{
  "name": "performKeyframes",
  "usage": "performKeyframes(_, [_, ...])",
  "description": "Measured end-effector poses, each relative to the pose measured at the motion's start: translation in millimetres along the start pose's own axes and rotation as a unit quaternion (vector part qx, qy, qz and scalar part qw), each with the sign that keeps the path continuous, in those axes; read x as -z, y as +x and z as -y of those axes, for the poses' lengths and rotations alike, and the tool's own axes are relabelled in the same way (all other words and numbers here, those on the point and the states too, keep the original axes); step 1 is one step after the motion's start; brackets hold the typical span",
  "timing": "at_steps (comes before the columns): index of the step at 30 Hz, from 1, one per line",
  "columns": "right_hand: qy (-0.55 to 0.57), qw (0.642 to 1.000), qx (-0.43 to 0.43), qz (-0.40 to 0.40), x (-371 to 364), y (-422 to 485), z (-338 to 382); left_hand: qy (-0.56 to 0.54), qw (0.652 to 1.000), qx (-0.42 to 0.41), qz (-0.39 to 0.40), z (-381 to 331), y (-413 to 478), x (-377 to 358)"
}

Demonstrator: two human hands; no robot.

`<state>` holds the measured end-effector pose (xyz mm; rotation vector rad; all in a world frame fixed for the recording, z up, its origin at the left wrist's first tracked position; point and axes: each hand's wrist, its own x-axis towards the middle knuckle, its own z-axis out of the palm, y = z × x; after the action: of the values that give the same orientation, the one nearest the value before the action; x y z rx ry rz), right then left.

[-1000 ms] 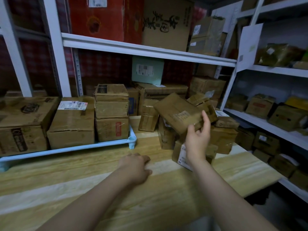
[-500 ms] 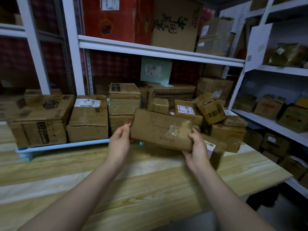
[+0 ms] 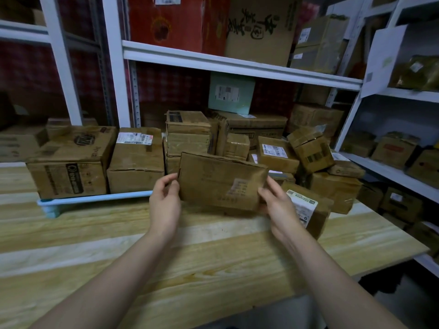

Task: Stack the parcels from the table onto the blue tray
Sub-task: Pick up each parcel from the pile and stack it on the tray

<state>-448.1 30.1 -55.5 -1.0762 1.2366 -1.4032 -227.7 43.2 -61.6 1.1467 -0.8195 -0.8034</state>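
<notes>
Both hands hold one flat cardboard parcel (image 3: 222, 182) up over the wooden table (image 3: 166, 262) — the left hand (image 3: 165, 204) pinches its left edge, the right hand (image 3: 278, 206) grips its right end. It hangs just in front of the boxes stacked on the blue tray (image 3: 95, 198), more loose parcels (image 3: 316, 150) heaped to its right.

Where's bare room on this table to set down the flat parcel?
Bare wood runs along the near side of the table, in front of the blue tray and left of the labelled box. Crowded: boxes fill the tray; loose parcels heap at far right.
</notes>
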Motion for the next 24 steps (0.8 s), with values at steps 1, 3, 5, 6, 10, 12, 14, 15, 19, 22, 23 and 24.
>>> performKeyframes(1, [-0.007, 1.0, 0.001, -0.006, 0, 0, 0, 0.003, 1.0, -0.003, -0.006, 1, 0, 0])
performKeyframes(3, [-0.01, 1.0, 0.004, -0.017, 0, 3, -1, 0.017, 1.0, -0.016, -0.017, 2, 0, 3])
performKeyframes(5, [-0.005, 1.0, -0.006, -0.024, 0, 5, -2, 0.037, 0.998, -0.033, -0.031, 6, -3, 6])
performKeyframes(6, [0.009, 0.999, -0.017, -0.025, 0, 5, -2, 0.04, 0.998, -0.034, -0.036, 5, -6, 6])
performKeyframes(10, [0.038, 0.998, -0.041, -0.041, -4, 4, 2, -0.006, 0.999, 0.018, -0.027, 3, -12, 3])
performKeyframes(12, [0.01, 0.998, -0.034, -0.048, -5, 2, 1, -0.023, 0.999, 0.038, -0.031, 5, -11, 3])
performKeyframes(14, [0.0, 0.998, -0.023, -0.06, -3, 1, -2, -0.021, 0.998, 0.048, -0.032, 7, -10, 3])
performKeyframes(15, [0.008, 0.998, -0.02, -0.06, -2, 1, -4, -0.018, 0.998, 0.05, -0.031, 8, -9, 3])
performKeyframes(19, [0.082, 0.994, -0.038, -0.066, 1, 0, -7, -0.002, 0.998, 0.06, -0.021, 11, -6, 2])
performKeyframes(22, [0.14, 0.985, -0.062, -0.078, 1, 2, -7, 0.02, 0.997, 0.075, 0.009, 11, -7, 3])
performKeyframes(23, [0.149, 0.984, -0.059, -0.076, 1, 2, -6, 0.037, 0.996, 0.074, 0.028, 10, -8, 4])
performKeyframes(24, [0.156, 0.984, -0.056, -0.071, 1, 1, -5, 0.057, 0.995, 0.068, 0.046, 10, -9, 4])
